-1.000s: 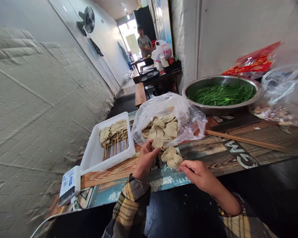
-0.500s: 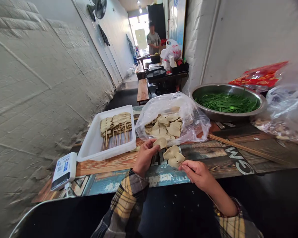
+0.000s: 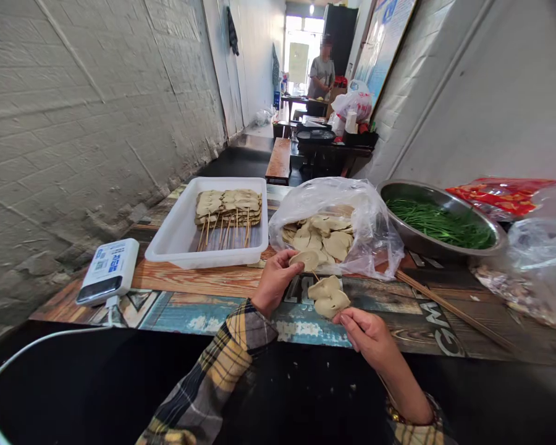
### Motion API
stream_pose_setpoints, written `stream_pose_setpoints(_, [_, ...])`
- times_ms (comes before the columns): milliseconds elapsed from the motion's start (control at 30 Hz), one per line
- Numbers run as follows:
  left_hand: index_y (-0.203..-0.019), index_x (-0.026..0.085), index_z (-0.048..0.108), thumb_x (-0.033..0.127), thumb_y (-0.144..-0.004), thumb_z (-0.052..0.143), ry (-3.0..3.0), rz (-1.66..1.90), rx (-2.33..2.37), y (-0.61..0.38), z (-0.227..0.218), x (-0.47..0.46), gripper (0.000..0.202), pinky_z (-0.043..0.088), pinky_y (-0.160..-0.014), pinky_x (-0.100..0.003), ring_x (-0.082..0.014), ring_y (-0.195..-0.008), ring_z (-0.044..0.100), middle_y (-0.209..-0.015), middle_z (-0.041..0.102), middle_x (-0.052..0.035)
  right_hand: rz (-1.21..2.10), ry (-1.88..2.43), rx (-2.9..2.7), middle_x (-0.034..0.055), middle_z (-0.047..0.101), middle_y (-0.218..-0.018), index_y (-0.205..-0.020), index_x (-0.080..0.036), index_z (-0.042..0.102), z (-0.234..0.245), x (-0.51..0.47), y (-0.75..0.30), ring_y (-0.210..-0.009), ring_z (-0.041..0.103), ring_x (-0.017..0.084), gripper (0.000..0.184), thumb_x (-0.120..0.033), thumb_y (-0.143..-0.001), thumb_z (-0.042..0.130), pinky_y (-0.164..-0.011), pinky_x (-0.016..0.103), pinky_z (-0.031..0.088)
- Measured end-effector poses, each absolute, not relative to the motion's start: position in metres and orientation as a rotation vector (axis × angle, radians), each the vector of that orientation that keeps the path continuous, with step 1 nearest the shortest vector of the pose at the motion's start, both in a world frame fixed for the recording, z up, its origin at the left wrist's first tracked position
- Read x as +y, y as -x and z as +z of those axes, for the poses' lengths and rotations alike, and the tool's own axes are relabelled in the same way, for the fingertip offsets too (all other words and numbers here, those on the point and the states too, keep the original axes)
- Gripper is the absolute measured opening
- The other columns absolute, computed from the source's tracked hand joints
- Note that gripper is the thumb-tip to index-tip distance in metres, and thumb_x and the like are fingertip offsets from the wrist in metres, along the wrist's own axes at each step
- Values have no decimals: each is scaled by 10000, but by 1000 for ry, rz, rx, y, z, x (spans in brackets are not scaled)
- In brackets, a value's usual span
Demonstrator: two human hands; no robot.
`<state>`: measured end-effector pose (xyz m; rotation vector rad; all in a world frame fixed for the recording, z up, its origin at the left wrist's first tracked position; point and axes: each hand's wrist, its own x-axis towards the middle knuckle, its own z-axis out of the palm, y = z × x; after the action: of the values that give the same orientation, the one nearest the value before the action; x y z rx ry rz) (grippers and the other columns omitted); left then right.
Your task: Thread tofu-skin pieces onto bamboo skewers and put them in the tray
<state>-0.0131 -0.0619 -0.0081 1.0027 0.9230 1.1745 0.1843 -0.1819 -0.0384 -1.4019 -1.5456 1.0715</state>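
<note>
Slice (image 3: 304, 260) stays pinched in left hand (image 3: 272, 283), skewer (image 3: 315, 276) in right hand (image 3: 368, 330); grips unchanged, threading seems little advanced; piercing unclear from here.

Thin beige slices (image 3: 330, 299) sit bunched on a slanting skewer (image 3: 315, 275) above the desk (image 3: 180, 309). Another round slice (image 3: 304, 261) is at its upper end.

The slices (image 3: 332, 303) look smooth and matt. The bag (image 3: 327, 193) is crinkled, glossy clear plastic; at its nine o'clock, a smooth plastic tray (image 3: 173, 254); at three, a shiny metal bowl (image 3: 440, 243). The counter (image 3: 204, 278) looks wood-grained.
</note>
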Motion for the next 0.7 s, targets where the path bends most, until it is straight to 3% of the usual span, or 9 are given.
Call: stream_pose_setpoints(700, [-791,151,657,258,-601,781,-969,1204,895,11,-4,-65,250,391,-565,-188,-79,-590,508,-677,617,31,1089,1403,-1533,-62,425,-438,-890,-132,687,-38,-182,-178,-410,406,107,406,-456,-959,452,-477,235,317])
